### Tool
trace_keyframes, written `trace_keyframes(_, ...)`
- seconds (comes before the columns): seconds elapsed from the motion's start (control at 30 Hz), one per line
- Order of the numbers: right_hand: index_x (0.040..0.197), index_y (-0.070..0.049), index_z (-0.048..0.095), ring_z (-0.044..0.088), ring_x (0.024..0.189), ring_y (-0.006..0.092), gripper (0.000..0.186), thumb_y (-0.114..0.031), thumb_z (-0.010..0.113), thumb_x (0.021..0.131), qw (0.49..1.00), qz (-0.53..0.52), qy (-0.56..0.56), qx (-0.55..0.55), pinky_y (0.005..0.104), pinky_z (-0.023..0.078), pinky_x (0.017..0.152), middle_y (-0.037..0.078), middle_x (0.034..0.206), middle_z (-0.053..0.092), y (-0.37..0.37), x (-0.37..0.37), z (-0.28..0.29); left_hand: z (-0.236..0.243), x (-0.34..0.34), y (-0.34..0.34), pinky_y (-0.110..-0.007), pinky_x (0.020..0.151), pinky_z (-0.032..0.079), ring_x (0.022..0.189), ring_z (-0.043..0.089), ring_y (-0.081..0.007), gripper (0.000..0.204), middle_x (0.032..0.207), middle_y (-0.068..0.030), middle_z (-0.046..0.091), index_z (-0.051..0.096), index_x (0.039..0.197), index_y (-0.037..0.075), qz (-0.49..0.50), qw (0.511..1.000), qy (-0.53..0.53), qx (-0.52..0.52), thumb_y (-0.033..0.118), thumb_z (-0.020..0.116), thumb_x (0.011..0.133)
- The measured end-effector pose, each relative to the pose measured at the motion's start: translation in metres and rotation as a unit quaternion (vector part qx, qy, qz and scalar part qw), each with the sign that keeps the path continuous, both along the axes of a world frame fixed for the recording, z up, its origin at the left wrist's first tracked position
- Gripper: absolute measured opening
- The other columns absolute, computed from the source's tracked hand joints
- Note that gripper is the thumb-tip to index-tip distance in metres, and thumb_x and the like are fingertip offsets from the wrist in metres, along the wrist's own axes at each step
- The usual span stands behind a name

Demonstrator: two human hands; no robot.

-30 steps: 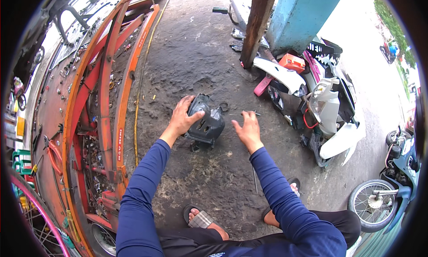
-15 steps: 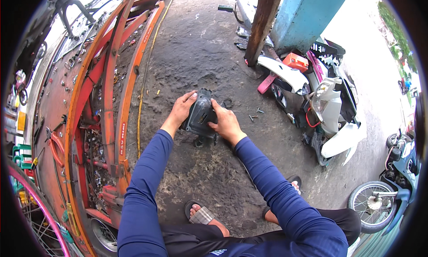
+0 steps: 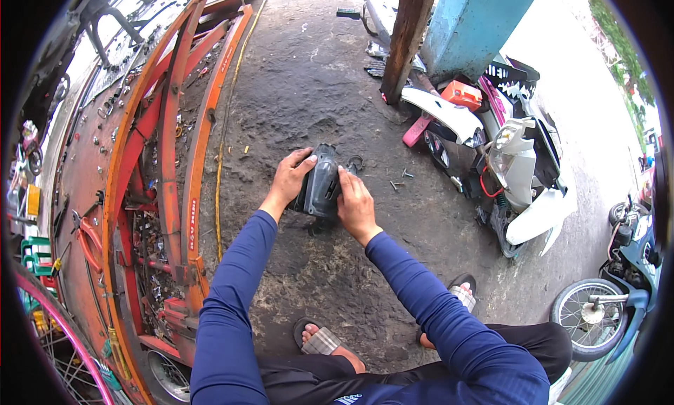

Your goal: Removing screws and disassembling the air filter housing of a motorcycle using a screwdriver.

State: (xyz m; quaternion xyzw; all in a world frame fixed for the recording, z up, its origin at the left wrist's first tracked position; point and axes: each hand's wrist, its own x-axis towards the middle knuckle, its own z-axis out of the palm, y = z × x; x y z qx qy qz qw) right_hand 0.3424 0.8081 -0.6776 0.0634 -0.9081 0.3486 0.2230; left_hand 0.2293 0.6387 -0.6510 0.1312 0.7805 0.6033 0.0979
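Note:
A black plastic housing (image 3: 324, 186), which looks like a motorbike air filter box, is held just above or on the dark ground in front of me. My left hand (image 3: 286, 183) grips its left side, fingers bent over the far left edge. Along the right side lies my right hand (image 3: 357, 207), its fingers close together and pressed against the housing. The underside is hidden. A dark rounded piece (image 3: 355, 162) shows just beyond my right fingers; whether it belongs to the housing I cannot tell. A few loose bolts (image 3: 397, 185) lie on the ground to the right.
An orange metal lift frame (image 3: 200, 138) runs along my left, with pliers (image 3: 90, 233) on its platform. White motorbike fairings (image 3: 511, 159) are piled at the right, by a wooden post (image 3: 411, 40) and blue pillar (image 3: 479, 33). A motorbike wheel (image 3: 588, 319) stands farther right.
The right hand's fingers have drawn together and now lie flatter along the housing's side. The housing has turned slightly in my hands. My left hand keeps its grip.

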Motion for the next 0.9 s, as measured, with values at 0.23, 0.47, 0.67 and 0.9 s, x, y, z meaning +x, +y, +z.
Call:
trace_keyframes(0.23, 0.150, 0.001, 0.032, 0.051, 0.118, 0.0408, 0.079, 0.010, 0.055, 0.075, 0.996, -0.079, 0.023, -0.022, 0.0480, 0.041, 0.103, 0.023, 0.128, 0.051, 0.011, 0.010, 0.008, -0.010, -0.004, -0.004, -0.031, 0.097, 0.045, 0.110, 0.062, -0.0211, 0.048, 0.119, -0.0144, 0.067, 0.061, 0.126, -0.006, 0.020, 0.999, -0.003, 0.030, 0.028, 0.066, 0.093)
trace_keyframes(0.47, 0.144, -0.011, 0.045, 0.057, 0.116, 0.0354, 0.062, 0.000, 0.054, 0.084, 0.936, -0.165, -0.243, 0.192, 0.0519, 0.046, 0.094, 0.017, 0.128, 0.057, 0.167, 0.010, 0.020, -0.011, -0.004, -0.010, -0.027, 0.096, 0.044, 0.107, 0.060, -0.0139, 0.046, 0.115, -0.0095, 0.069, 0.061, 0.128, -0.004, 0.009, 0.996, -0.067, 0.062, 0.026, 0.066, 0.093)
trace_keyframes(0.67, 0.143, -0.009, 0.047, 0.061, 0.113, 0.0349, 0.049, -0.015, 0.046, 0.095, 0.859, -0.182, -0.350, 0.326, 0.0553, 0.045, 0.094, 0.017, 0.125, 0.059, 0.212, 0.014, -0.007, -0.009, -0.006, -0.013, -0.030, 0.100, 0.042, 0.113, 0.060, -0.0204, 0.059, 0.123, -0.0153, 0.065, 0.058, 0.131, -0.006, -0.001, 0.999, -0.040, 0.017, 0.034, 0.068, 0.088)
trace_keyframes(0.9, 0.145, -0.007, 0.044, 0.056, 0.121, 0.0361, 0.049, -0.014, 0.045, 0.097, 0.847, -0.246, -0.399, 0.251, 0.0568, 0.044, 0.095, 0.018, 0.131, 0.056, 0.206, 0.024, -0.030, -0.015, -0.004, -0.030, -0.032, 0.106, 0.037, 0.122, 0.055, -0.0245, 0.084, 0.132, -0.0206, 0.059, 0.051, 0.136, -0.011, 0.000, 0.989, -0.144, 0.043, 0.048, 0.073, 0.080)
